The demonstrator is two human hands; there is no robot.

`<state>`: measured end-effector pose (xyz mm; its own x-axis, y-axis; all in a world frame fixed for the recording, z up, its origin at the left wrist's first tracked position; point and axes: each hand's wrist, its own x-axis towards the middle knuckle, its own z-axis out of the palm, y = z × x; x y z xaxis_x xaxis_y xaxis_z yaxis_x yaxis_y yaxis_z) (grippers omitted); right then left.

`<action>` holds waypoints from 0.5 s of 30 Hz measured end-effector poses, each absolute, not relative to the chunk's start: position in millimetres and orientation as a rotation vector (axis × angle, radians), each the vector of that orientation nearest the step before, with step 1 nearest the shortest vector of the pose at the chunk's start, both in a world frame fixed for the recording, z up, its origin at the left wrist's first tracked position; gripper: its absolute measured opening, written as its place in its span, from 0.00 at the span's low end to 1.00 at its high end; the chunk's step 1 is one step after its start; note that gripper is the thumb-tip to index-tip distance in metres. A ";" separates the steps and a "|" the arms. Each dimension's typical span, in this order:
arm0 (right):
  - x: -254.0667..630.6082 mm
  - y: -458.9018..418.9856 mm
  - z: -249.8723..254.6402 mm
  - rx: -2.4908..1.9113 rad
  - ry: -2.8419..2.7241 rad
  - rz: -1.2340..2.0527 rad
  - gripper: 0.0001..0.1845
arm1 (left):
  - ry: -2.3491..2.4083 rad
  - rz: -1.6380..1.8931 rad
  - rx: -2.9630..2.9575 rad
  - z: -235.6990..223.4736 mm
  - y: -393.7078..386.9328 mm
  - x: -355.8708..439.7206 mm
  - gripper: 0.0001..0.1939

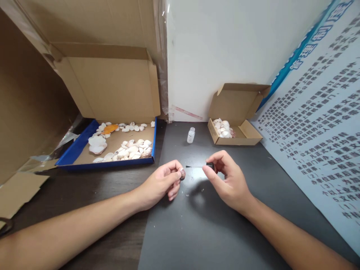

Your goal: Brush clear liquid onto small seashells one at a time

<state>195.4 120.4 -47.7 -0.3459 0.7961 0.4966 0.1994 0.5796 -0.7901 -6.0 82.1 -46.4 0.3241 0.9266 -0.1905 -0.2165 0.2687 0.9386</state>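
Between the thumb and fingers of my left hand (165,179) is a small brown seashell (182,174), partly covered by the fingertips. My right hand (227,180) pinches the black cap of a bottle brush (209,165). The brush's thin stem points left, and its dark bristle tip is close to the shell but apart from it. Beyond both hands, a small uncapped glass bottle (191,135) with a whitish lower part stands upright on the dark grey mat (180,232).
At the left, an open blue-edged cardboard box (105,164) holds many white shells and an orange one. A smaller open cardboard box (239,141) with shells stands at the back right. A printed poster (317,150) leans along the right side. Small specks lie on the mat.
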 end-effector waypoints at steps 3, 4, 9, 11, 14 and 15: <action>195.5 118.9 -46.9 -0.739 -1.876 0.822 0.04 | 0.901 0.944 0.929 -44.5 81.9 -5.1 0.14; 195.2 118.4 -46.5 -0.744 -1.896 0.824 0.05 | 0.898 0.949 0.916 -44.0 81.9 -4.9 0.14; 193.6 119.2 -44.8 -0.808 -1.876 0.803 0.06 | 0.890 0.945 0.900 -43.8 82.1 -4.7 0.15; 193.9 119.5 -44.8 -0.762 -1.845 0.846 0.05 | 0.890 0.944 0.900 -44.5 82.1 -5.0 0.16; 194.5 118.9 -45.4 -0.777 -1.874 0.874 0.08 | 0.895 0.957 0.910 -45.4 82.1 -5.3 0.16; 194.8 118.7 -45.5 -0.800 -1.887 0.868 0.09 | 0.897 0.960 0.912 -45.6 82.1 -5.3 0.16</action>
<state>194.8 118.7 -45.5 -0.4011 0.7998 0.4465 0.1810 0.5470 -0.8173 -5.3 82.1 -45.6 0.3060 0.9289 -0.2087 -0.2704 0.2950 0.9164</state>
